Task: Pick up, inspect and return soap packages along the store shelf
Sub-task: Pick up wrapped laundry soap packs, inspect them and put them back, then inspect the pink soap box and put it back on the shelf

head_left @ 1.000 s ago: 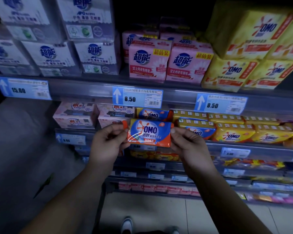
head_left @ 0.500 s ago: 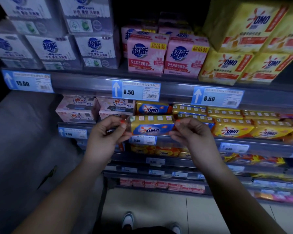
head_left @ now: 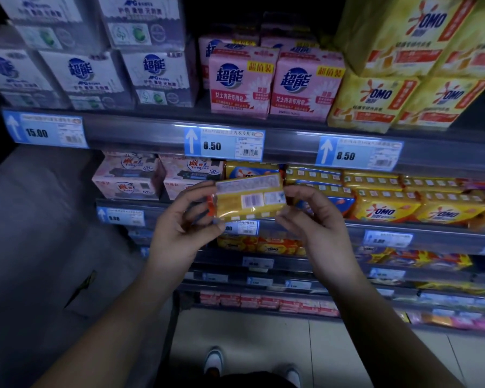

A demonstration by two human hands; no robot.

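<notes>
I saw an 8.50 price tag (head_left: 224, 145) just above the grip, a 15.00 tag (head_left: 44, 131) up left. A white shoe (head_left: 214, 362) stood well below.

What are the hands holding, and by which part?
A yellow soap package, pinched at its short ends: left hand on the left end, right hand on the right.

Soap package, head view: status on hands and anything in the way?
Holding: left hand and right hand pinch soap package ends. Barcode side faces camera. Held clear of shelf, nothing blocking.
</notes>
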